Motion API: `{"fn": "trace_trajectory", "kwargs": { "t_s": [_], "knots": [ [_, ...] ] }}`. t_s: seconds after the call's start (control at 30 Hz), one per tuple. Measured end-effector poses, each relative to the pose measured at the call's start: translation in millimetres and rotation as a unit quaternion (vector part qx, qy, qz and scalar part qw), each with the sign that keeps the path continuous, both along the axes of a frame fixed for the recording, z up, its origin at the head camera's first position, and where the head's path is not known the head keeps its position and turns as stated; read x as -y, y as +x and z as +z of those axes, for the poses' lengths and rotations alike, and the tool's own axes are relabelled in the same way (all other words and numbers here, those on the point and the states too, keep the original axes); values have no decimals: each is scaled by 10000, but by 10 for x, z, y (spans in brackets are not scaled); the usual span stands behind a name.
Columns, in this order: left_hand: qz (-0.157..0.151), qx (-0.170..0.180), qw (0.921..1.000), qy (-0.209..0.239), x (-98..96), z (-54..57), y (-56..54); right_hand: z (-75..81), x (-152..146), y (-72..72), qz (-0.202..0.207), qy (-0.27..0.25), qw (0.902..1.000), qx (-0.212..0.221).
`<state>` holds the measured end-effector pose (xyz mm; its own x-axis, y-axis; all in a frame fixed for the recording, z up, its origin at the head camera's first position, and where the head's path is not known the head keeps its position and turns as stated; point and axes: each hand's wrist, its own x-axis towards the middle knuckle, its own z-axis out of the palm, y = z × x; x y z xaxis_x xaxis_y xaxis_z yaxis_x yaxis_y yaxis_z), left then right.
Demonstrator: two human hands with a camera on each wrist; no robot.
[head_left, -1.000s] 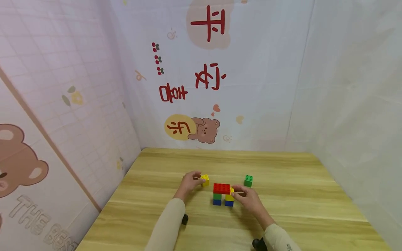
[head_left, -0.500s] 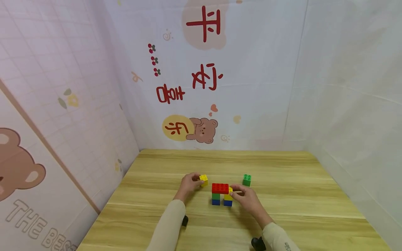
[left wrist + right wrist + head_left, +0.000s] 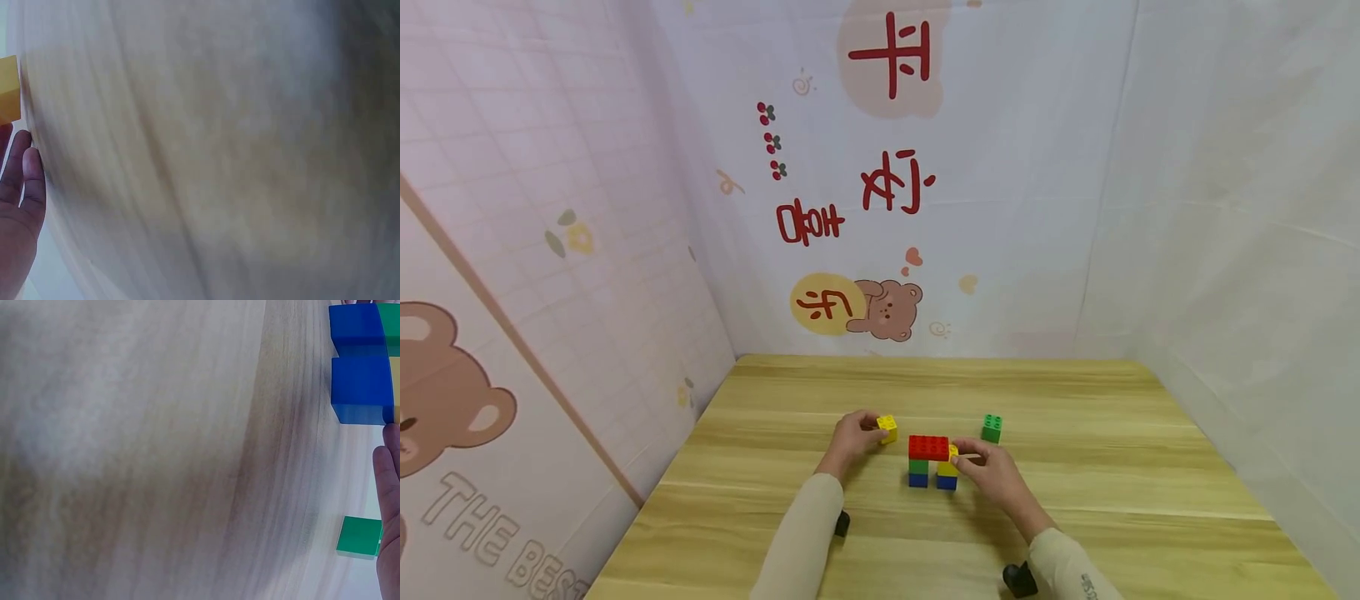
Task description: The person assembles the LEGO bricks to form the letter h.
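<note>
A small arch of toy building bricks stands mid-table. Its red brick (image 3: 928, 447) lies across a green brick (image 3: 918, 467) and a yellow brick (image 3: 946, 469), each on its own blue brick (image 3: 947, 482). My right hand (image 3: 996, 473) pinches the arch's yellow side, thumb in front and index finger behind. Left of the arch, my left hand (image 3: 852, 439) holds a separate yellow brick (image 3: 888, 429) between thumb and fingers. In the left wrist view that yellow brick (image 3: 9, 90) appears only at the edge. The right wrist view shows the blue bases (image 3: 361, 389) beside my fingertips.
A loose green brick (image 3: 992, 428) sits behind my right hand. Black wrist cameras (image 3: 1019, 579) are at both wrists. The wooden table (image 3: 805, 379) meets patterned cloth walls (image 3: 1015, 208) at the back and sides.
</note>
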<state>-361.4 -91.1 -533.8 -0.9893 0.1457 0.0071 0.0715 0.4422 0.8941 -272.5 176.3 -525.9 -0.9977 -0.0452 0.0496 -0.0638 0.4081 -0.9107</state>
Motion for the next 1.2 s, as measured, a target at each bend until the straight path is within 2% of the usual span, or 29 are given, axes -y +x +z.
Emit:
{"fn": "trace_trajectory", "kwargs": {
  "t_s": [0.3,0.47,0.7,1.2],
  "knots": [
    [4,19,10000,36,63,50,4,-5,-4,1,26,-6,9999,107],
    [-13,82,10000,43,82,112,5,8,2,11,8,36,9999,132],
    [-87,-31,9999,49,93,202,3,22,13,8,76,53,9999,74],
    [-240,-3,9987,440,168,406,4,44,19,-5,64,101,9999,34]
  ]
}}
